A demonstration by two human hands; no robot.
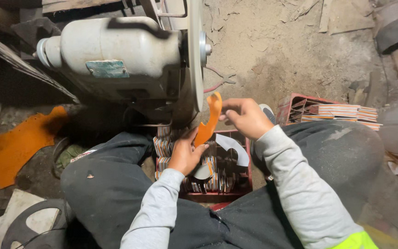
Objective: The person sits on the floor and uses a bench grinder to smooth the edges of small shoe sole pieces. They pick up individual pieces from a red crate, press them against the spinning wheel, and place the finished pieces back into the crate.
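Observation:
Both my hands hold a curved orange cut-out piece [209, 121] against the edge of a grinding disc [194, 50]. My left hand [185, 154] grips its lower end. My right hand [242, 116] pinches its upper end, next to the disc's rim. The disc is mounted on a pale grey motor [116, 50] in front of me. Below my hands, between my knees, sits a red crate [245, 186] packed with stacked curved pieces that have striped edges; a white curved piece [233, 147] lies on top.
A second red crate [295, 103] with stacked striped pieces stands to the right. An orange sheet scrap [19, 143] lies on the floor at left. Sawdust-covered ground [277, 50] stretches beyond the disc. A dark ring-shaped part [33, 226] sits at lower left.

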